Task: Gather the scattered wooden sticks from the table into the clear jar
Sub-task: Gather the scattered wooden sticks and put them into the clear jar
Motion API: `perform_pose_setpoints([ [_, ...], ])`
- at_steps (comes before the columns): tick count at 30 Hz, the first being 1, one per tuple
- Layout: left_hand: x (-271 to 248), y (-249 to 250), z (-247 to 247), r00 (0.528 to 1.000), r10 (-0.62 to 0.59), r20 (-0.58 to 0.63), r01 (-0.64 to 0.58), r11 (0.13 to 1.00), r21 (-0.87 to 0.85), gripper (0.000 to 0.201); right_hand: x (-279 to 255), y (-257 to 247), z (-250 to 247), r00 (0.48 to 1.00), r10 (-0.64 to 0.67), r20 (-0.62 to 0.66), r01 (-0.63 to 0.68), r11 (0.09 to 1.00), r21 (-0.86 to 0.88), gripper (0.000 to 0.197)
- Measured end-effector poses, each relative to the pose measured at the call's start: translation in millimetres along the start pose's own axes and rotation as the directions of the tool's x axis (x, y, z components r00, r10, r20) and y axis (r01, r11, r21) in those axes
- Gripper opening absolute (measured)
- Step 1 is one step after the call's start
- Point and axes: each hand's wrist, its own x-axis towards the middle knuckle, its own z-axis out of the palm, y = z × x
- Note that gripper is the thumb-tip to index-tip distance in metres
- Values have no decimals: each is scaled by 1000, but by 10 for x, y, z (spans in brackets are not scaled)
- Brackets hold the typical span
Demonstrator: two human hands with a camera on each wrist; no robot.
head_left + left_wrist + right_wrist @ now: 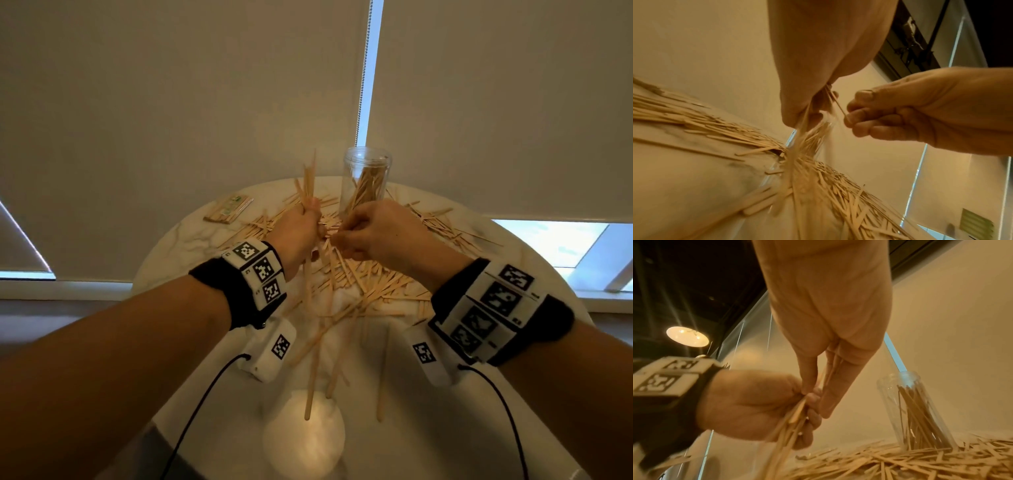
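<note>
A clear jar [366, 181] stands upright at the far side of the round table, partly filled with wooden sticks [914, 415]. Many loose sticks [376, 284] lie scattered around it and toward me. My left hand [308, 219] grips a bundle of sticks [310, 181] that pokes out above and below the fist, held above the pile just left of the jar. My right hand [337, 236] is close beside it, its fingertips [851, 118] pinching a few thin sticks [835, 100] that reach into the left hand's bundle [793, 418].
The white marble table [181, 240] carries a wrapped packet of sticks [227, 209] at the far left. A lamp's bright reflection [303, 428] shows near the front edge. Window blinds and a bead cord [363, 68] hang behind the table.
</note>
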Motion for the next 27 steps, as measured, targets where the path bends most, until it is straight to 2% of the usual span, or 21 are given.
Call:
perform_pose_setpoints([
  [2,-40,25,-26,998,-27,58,34,991,-132,35,51,-38,-89,997,-19,-78,17,999,-30,26],
  [4,-114,63,7,990,-21,138,50,977,-209,33,142,-116,-191,982,-75,-173,68,997,-47,42],
  [6,-160,62,102,981,39,189,-11,989,-146,30,243,-252,-289,956,-149,-251,133,988,-79,52],
  [7,-185,62,163,973,74,219,-53,993,-102,29,304,-309,-321,946,-177,-271,156,983,-96,49],
  [9,-228,82,271,956,121,268,-104,992,-75,30,373,-427,-348,963,-173,-206,150,981,-123,34],
  [11,-239,112,322,954,139,264,-108,986,-127,29,354,-489,-309,992,-126,-21,123,985,-124,30],
  [12,-238,141,326,958,145,249,-110,983,-146,28,328,-495,-290,992,-123,26,125,983,-137,32],
  [14,-208,208,283,970,147,194,-123,984,-129,28,281,-443,-282,988,-152,-24,147,980,-136,38],
  [17,-134,316,84,987,119,104,-120,993,1,31,154,-245,-317,968,-130,-213,111,989,-101,40],
  [18,-118,346,-7,989,100,111,-106,993,48,30,74,-168,-331,975,-114,-192,87,986,-144,36],
  [19,-122,368,-97,987,85,135,-101,988,120,28,-14,-84,-338,991,-86,-100,62,973,-221,31],
  [20,-145,384,-186,983,73,169,-111,968,226,29,-115,-1,-333,998,-30,48,44,945,-325,23],
  [21,-177,374,-265,976,53,210,-129,922,364,31,-214,85,-310,976,55,212,47,894,-447,15],
  [22,-235,349,-331,966,13,257,-148,845,514,34,-312,169,-262,924,147,354,81,828,-555,10],
  [23,-299,318,-372,950,-42,309,-178,741,647,37,-399,237,-205,857,226,463,136,767,-627,13],
  [25,-455,165,-379,897,-176,405,-267,515,815,47,-535,347,-78,751,307,585,220,718,-660,23],
  [27,-602,-22,-295,850,-286,442,-350,321,880,65,-612,403,-15,729,242,641,329,697,-637,22],
])
